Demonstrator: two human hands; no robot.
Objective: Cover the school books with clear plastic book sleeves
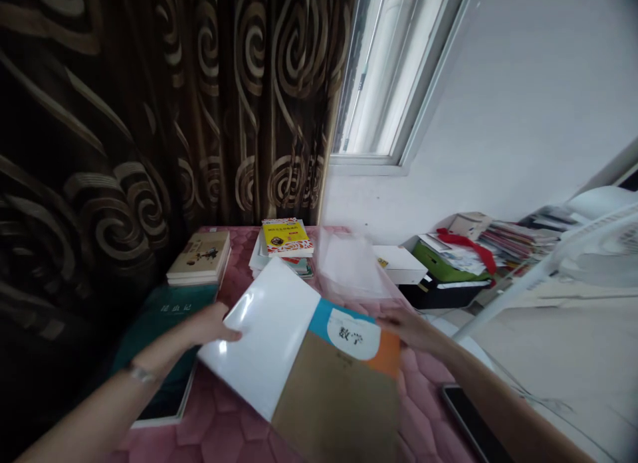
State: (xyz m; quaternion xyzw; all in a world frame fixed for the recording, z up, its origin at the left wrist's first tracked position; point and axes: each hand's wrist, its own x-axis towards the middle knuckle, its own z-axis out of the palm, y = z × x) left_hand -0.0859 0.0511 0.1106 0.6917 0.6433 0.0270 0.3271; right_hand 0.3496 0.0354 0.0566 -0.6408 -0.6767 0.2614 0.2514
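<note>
A textbook [343, 383] with a brown, blue and orange cover lies tilted in front of me, slightly blurred. A glossy white sheet [266, 323] meets its left edge; whether the two are joined I cannot tell. My left hand [215, 325] grips the white sheet's left edge, thumb on top and fingers underneath. At the textbook's upper right edge, my right hand [405, 328] is closed on the cover, its fingertips partly hidden. Left of the sheet, under my left forearm, is a large dark green book [169, 310].
Tan books [199, 256] are stacked behind the green one. A yellow book [287, 237] tops another pile. Clear plastic sheets [349, 267] lie near a white box [399, 264]. A phone [471, 420] rests by my right forearm on the pink quilted surface [219, 423]. A white fan [543, 264] stands right.
</note>
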